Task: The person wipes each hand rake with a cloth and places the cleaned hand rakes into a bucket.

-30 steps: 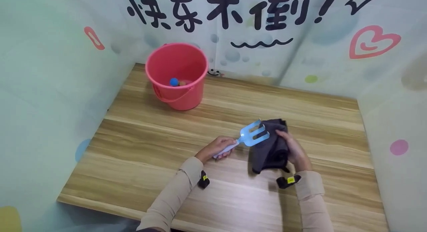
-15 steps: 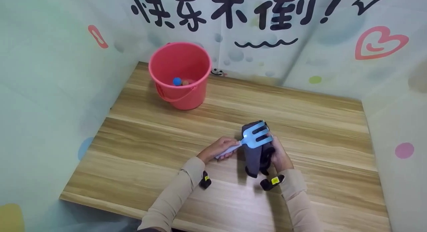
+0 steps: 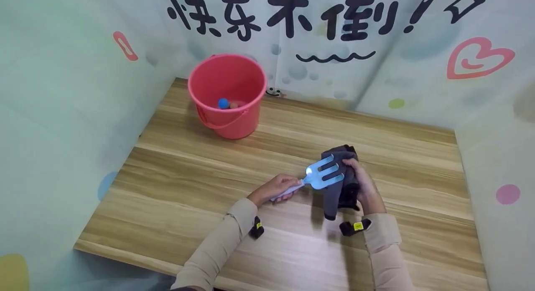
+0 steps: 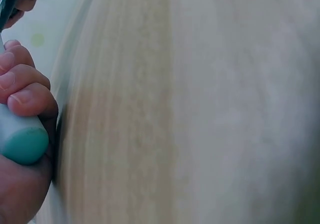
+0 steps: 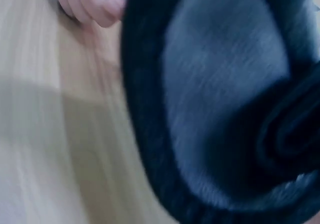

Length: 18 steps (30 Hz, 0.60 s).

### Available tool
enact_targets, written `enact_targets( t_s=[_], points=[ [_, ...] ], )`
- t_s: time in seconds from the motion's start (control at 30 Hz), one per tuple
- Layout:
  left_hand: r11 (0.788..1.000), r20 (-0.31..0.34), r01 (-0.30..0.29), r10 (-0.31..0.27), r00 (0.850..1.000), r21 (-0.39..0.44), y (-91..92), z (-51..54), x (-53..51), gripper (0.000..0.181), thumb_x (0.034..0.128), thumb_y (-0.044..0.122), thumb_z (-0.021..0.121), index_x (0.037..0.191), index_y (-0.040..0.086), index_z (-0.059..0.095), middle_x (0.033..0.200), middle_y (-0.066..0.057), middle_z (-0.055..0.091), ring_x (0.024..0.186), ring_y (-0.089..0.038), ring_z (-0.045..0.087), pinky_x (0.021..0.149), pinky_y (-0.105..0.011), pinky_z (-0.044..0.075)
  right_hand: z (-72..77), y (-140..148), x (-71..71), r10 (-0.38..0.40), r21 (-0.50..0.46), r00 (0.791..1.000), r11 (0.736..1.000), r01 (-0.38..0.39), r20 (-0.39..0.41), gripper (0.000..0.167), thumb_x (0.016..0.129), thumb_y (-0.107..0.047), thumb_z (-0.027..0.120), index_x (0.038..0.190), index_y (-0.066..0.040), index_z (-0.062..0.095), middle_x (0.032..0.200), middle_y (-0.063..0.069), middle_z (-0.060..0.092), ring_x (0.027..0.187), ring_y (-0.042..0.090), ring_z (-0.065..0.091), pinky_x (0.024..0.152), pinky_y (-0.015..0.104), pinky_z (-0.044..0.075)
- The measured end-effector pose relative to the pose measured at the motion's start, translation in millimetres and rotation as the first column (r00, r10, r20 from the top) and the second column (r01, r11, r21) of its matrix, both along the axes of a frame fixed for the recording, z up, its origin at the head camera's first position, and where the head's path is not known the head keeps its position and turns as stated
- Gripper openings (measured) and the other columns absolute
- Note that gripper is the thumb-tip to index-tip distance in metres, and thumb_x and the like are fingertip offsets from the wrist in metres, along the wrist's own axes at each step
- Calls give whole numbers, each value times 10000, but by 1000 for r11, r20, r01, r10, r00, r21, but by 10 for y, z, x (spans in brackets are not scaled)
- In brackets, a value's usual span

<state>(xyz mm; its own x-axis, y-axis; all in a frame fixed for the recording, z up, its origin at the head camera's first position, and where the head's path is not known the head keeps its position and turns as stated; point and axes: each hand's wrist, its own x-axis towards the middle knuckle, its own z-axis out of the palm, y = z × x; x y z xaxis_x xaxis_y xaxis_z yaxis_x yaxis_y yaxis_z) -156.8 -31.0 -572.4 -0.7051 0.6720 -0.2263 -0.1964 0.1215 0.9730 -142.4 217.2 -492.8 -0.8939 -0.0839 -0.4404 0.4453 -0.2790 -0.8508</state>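
Observation:
My left hand (image 3: 276,188) grips the pale handle of a light-blue hand fork (image 3: 315,180) whose tines point up and right. In the left wrist view the fingers curl round the handle, and its teal end (image 4: 26,146) sticks out. My right hand (image 3: 368,190) holds a folded dark-grey cloth (image 3: 331,201) with black edging from its right side, thumb on top. The fork's tines overlap the cloth in the head view; whether they touch is unclear. In the right wrist view the cloth (image 5: 225,73) fills most of the picture and hides the right fingers.
A red bucket (image 3: 240,126) with a handle stands at the back left of the wooden table (image 3: 188,186). Inside it lie a blue ball (image 3: 223,103) and a small brownish thing (image 3: 234,105). Printed fabric walls (image 3: 83,94) rise at the back and sides.
The right hand brought the cloth left behind the fork, then back to the right, and the cloth now hangs narrower. The left hand and fork have hardly moved. The head view shifted slightly.

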Motion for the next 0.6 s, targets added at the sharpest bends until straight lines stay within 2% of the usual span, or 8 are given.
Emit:
enact_targets(
  t_s=[0.1, 0.17, 0.33, 0.4, 0.43, 0.47, 0.57, 0.6],
  points=[
    [1000, -9, -7, 7, 1000, -17, 13, -4, 4, 445, 953, 314, 482, 843, -117, 505, 513, 41, 435, 373, -55, 341, 332, -191, 283, 94, -11, 2, -2, 219, 997, 976, 17, -71, 143, 908, -198, 472, 880, -84, 554, 676, -37, 623, 585, 93, 599, 569, 236, 503],
    [1000, -12, -8, 8, 1000, -25, 16, 37, 18, 453, 958, 289, 479, 866, -154, 497, 511, 36, 436, 372, -59, 344, 332, -192, 289, 163, -29, 8, 26, 374, 994, 927, 17, -109, 158, 900, -204, 496, 881, -59, 556, 657, -44, 606, 564, 91, 582, 555, 235, 493],
    [998, -18, -19, 18, 1000, -56, 34, 30, 22, 431, 948, 308, 496, 810, -100, 505, 510, 37, 443, 372, -69, 342, 331, -197, 290, 281, -78, 48, 157, 696, 970, 718, 16, -185, 242, 906, -238, 492, 950, -15, 574, 772, 49, 582, 673, 152, 548, 625, 253, 450],
    [997, -28, -32, 30, 999, -75, 48, -10, 11, 415, 940, 338, 505, 775, -43, 510, 509, 42, 442, 369, -65, 338, 329, -196, 286, 318, -75, 60, 201, 745, 956, 666, 27, -215, 269, 910, -227, 489, 1051, -17, 583, 858, 94, 590, 727, 164, 543, 654, 253, 442],
    [996, -35, -38, 35, 999, -83, 53, -10, 8, 409, 941, 345, 504, 759, -22, 509, 507, 40, 442, 366, -65, 337, 328, -199, 285, 342, -64, 64, 195, 737, 951, 675, 48, -241, 275, 906, -205, 501, 1093, -21, 586, 885, 94, 590, 745, 155, 541, 664, 246, 439],
    [994, -43, -47, 43, 998, -94, 58, -11, 8, 412, 942, 356, 506, 749, -9, 504, 505, 41, 441, 362, -65, 335, 325, -200, 283, 370, -50, 72, 170, 696, 948, 714, 70, -270, 269, 901, -173, 515, 1117, -28, 585, 894, 86, 602, 745, 137, 549, 667, 237, 444],
    [990, -67, -63, 55, 996, -129, 76, -9, 0, 421, 941, 394, 506, 743, 23, 510, 504, 47, 437, 357, -60, 333, 323, -202, 283, 477, 2, 107, 41, 468, 938, 874, 134, -345, 201, 871, -68, 557, 1063, -56, 617, 842, 24, 628, 687, 88, 580, 633, 215, 478],
    [988, -69, -67, 58, 996, -136, 81, -7, -2, 423, 940, 405, 507, 742, 32, 512, 505, 48, 436, 356, -59, 333, 322, -203, 281, 514, 19, 126, -7, 379, 932, 912, 154, -363, 176, 856, -40, 574, 1021, -68, 630, 812, 4, 624, 661, 86, 589, 615, 216, 488]
  ],
)
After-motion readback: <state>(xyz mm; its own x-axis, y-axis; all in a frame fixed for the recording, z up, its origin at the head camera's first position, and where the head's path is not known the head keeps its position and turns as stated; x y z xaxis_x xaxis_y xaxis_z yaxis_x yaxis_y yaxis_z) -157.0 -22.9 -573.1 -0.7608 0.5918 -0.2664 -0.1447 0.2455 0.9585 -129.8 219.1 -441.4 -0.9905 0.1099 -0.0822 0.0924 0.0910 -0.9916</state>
